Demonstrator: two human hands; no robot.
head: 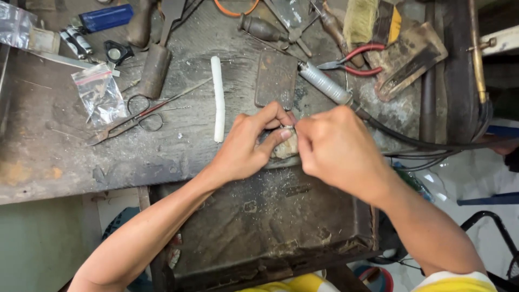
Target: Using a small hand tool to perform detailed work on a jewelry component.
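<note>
My left hand [250, 143] and my right hand [336, 145] meet at the front edge of a worn wooden workbench [65, 157], over a small pale wooden peg [285, 149] that sticks out from the bench. Both hands pinch one tiny shiny metal piece [287, 127] between fingertips, pressed against that peg. What the piece is cannot be made out; fingers hide most of it. A dark metal tray [270, 227] hangs below the hands.
On the bench lie a white stick [218, 97], scissors [138, 116], a dark flat block [275, 78], a flexible-shaft handpiece [325, 82] with black cable, red-handled pliers [357, 60], a small plastic bag [100, 93], a brush [359, 21] and several dark tools at the back.
</note>
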